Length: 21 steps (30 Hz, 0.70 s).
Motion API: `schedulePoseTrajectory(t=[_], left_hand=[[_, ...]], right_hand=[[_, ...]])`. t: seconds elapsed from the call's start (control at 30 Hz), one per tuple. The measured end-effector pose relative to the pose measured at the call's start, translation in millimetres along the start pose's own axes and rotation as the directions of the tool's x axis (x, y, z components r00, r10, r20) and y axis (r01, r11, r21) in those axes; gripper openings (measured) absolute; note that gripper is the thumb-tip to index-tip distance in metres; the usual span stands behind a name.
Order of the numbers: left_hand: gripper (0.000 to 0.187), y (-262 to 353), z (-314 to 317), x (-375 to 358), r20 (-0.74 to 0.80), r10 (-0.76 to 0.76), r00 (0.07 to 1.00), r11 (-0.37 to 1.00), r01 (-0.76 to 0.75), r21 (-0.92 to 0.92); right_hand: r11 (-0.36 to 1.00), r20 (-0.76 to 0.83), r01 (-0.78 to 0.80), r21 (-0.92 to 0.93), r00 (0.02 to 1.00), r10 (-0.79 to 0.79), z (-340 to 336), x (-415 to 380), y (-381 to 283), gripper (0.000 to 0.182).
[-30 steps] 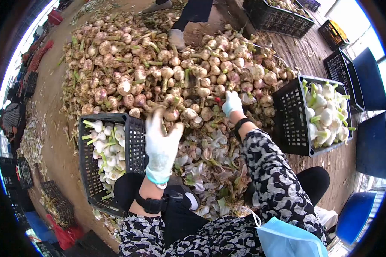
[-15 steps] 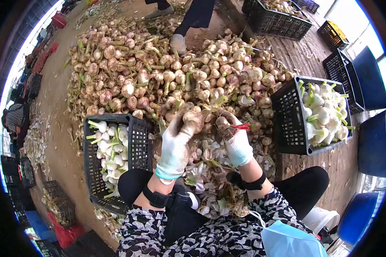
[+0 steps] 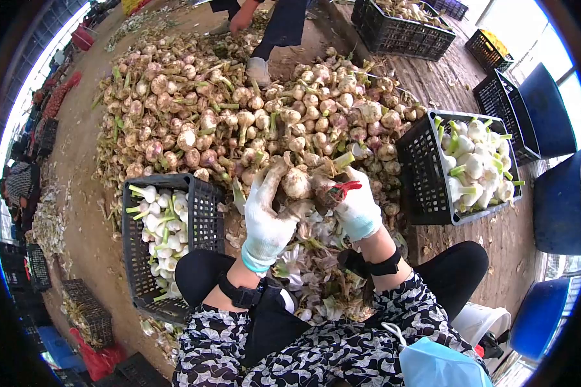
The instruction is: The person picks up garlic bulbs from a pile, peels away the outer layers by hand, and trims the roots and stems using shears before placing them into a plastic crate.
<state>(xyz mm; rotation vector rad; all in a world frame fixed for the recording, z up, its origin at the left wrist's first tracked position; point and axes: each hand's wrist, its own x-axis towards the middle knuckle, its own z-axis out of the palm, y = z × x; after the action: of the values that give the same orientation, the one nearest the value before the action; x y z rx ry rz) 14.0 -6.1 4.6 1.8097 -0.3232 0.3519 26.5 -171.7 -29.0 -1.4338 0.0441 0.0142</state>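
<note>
Both my hands wear white gloves and meet over the peelings in front of me. My left hand (image 3: 268,216) grips a dirty garlic bulb (image 3: 296,182) by its underside. My right hand (image 3: 355,208) touches the same bulb's stalk side and holds a small red-handled tool (image 3: 346,187). A green stalk stub (image 3: 342,161) sticks up from the bulb. Behind them lies a big heap of unpeeled garlic (image 3: 239,109) on the ground.
A black crate (image 3: 203,213) with cleaned white garlic stands at my left knee, another black crate (image 3: 419,168) at my right. Peeled skins (image 3: 310,271) pile between my legs. Another person's legs (image 3: 277,32) stand beyond the heap. Blue chairs (image 3: 555,200) and more crates are at right.
My hands drew back from the heap, my left taking a bulb, and came together in front of me. The bulb now sits lower and closer, turned between both gloves.
</note>
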Motion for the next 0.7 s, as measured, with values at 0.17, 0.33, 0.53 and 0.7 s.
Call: schedulePoseTrajectory(t=[0.17,0.33,0.53,0.7], left_hand=[[0.063,2.4,-2.9,1.7,0.042,0.116,0.992,0.989,-0.119,0.088],[0.035,15.0,0.0,3.3,0.100,-0.341,0.935,0.808,0.346,-0.477],[0.040,-8.1,7.2,1.5,0.166,-0.435,0.885,0.761,0.460,-0.458],[0.046,-2.1,18.8,-2.7,0.017,-0.080,0.997,0.996,0.080,0.048]], right_hand=[[0.999,0.185,0.024,0.042,0.982,-0.032,-10.6,-3.2,-7.3,0.044],[0.970,0.157,-0.037,0.239,0.988,-0.001,7.0,-5.9,-6.2,0.026],[0.990,0.174,0.137,-0.018,0.976,-0.132,-0.5,-8.7,0.4,0.032],[0.831,0.137,0.342,-0.438,0.939,-0.315,-3.9,-7.0,-10.0,0.033]])
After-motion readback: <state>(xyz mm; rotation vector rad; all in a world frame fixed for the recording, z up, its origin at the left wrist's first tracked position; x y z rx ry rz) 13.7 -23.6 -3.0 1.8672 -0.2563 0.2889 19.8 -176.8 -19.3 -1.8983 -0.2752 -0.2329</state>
